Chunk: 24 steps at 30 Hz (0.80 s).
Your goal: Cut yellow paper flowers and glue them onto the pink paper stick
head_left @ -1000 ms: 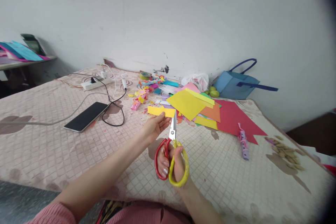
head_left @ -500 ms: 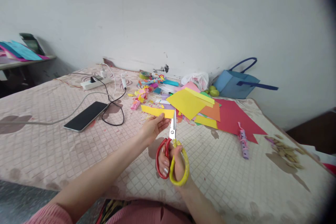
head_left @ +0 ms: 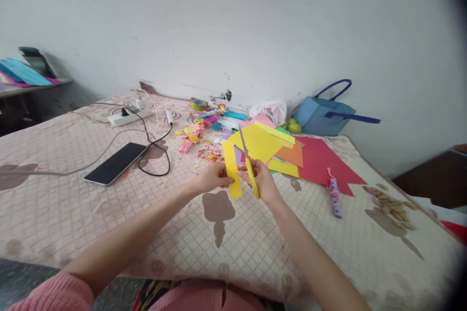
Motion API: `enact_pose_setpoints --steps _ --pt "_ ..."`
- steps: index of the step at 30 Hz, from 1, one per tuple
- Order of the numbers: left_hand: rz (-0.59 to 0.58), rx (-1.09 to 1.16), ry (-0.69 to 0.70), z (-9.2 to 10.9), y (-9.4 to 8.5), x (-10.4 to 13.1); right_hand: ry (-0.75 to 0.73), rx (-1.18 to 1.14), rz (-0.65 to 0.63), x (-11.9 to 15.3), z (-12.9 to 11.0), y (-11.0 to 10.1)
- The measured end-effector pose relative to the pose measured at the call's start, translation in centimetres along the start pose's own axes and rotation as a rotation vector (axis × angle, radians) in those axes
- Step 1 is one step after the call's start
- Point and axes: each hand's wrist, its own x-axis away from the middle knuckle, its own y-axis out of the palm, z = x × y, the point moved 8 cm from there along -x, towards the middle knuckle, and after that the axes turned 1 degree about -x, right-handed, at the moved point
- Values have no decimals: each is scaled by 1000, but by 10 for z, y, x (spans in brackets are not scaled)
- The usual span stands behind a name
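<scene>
A yellow paper strip (head_left: 231, 165) stands nearly upright in front of me, pinched by my left hand (head_left: 215, 178) near its lower half. My right hand (head_left: 263, 180) is closed around the scissors (head_left: 251, 175), whose blades point up and away to the left. Its fingertips reach the strip's right edge; whether they also grip it, I cannot tell. The scissors' yellow handle faces me, and the red handle is hidden. Behind the blades lies a yellow paper sheet (head_left: 257, 141) on a pile of coloured papers. Tiny paper scraps (head_left: 212, 154) are scattered left of the strip.
On the left lie a phone (head_left: 116, 163), black and white cables and a power strip (head_left: 129, 116). Red paper (head_left: 317, 155), a tied purple paper roll (head_left: 334, 197) and brown pods or shells (head_left: 392, 206) are at right. A blue bag (head_left: 324, 115) stands by the wall.
The strip has turned from lying crosswise to upright. My right hand has moved up and forward beside it, and the scissors have tilted left, away from the strip's end.
</scene>
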Motion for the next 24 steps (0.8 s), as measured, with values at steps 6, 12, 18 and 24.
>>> enact_pose_setpoints --steps 6,12,18,24 --pt "11 12 -91 -20 7 -14 -15 61 73 -25 10 -5" --pt "85 45 -110 -26 -13 -16 20 182 254 -77 4 -77" --pt "149 92 -98 -22 -22 -14 52 343 448 -117 5 -140" --pt "170 143 -97 -23 -27 -10 -16 434 562 -98 9 -145"
